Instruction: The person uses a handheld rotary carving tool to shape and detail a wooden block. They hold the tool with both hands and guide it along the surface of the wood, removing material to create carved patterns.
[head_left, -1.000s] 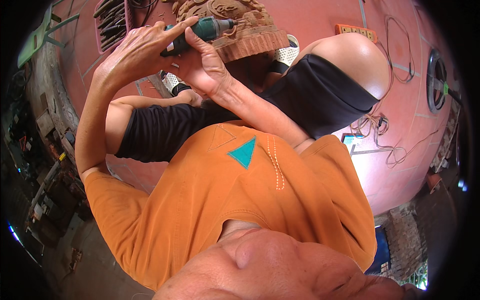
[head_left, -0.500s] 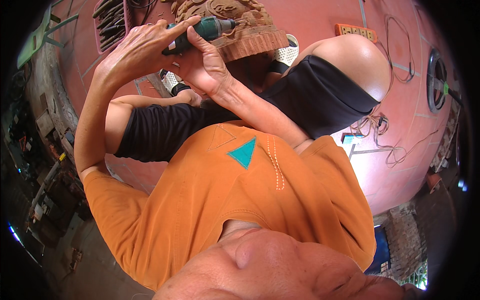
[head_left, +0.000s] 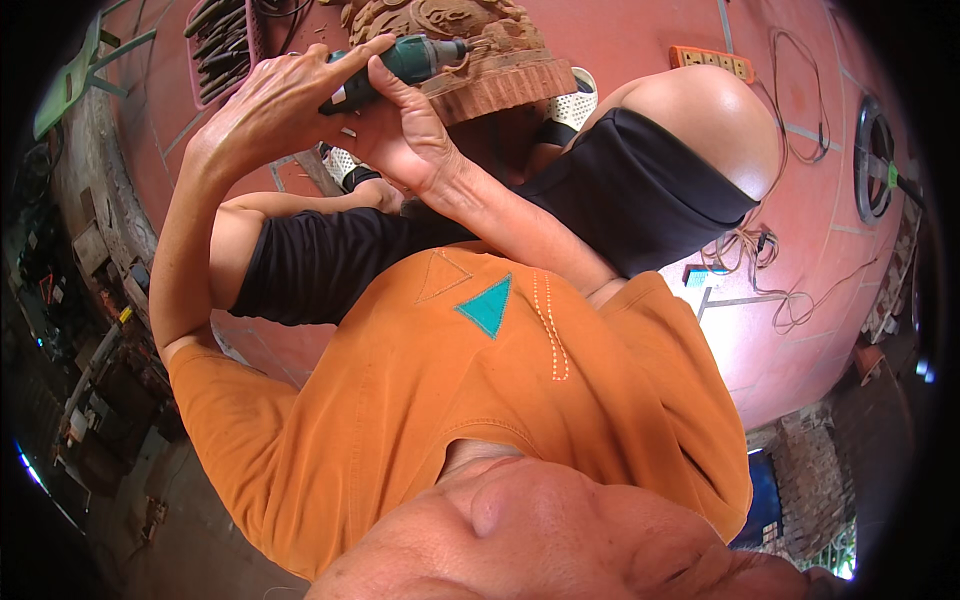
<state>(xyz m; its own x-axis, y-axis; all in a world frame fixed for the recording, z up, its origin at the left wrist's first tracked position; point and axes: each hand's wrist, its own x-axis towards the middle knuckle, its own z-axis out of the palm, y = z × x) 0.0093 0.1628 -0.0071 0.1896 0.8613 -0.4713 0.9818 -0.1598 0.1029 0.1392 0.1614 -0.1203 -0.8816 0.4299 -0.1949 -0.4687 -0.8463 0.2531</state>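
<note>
A dark green rotary tool (head_left: 412, 60) lies across my two hands near the top of the view, its grey nose pointing right. My left hand (head_left: 285, 95) wraps its rear end, with the index finger stretched along the top. Palm up, my right hand (head_left: 412, 138) supports the tool from the near side, thumb pressed against its body; its other fingers are partly hidden. The thin tip meets or hovers just over a brown carved wooden piece (head_left: 505, 88) with a thick flat base; I cannot tell whether they touch.
A pink basket (head_left: 252, 45) of carving tools stands at upper left, near a green stool (head_left: 75, 85). An orange power strip (head_left: 712, 62) and loose cables (head_left: 790, 305) lie on the red tiled floor to the right. A black ring-shaped object (head_left: 873, 160) is farther right.
The rotary tool and both my hands have shifted very slightly left. My grip stays the same, and the carved wood has not moved.
</note>
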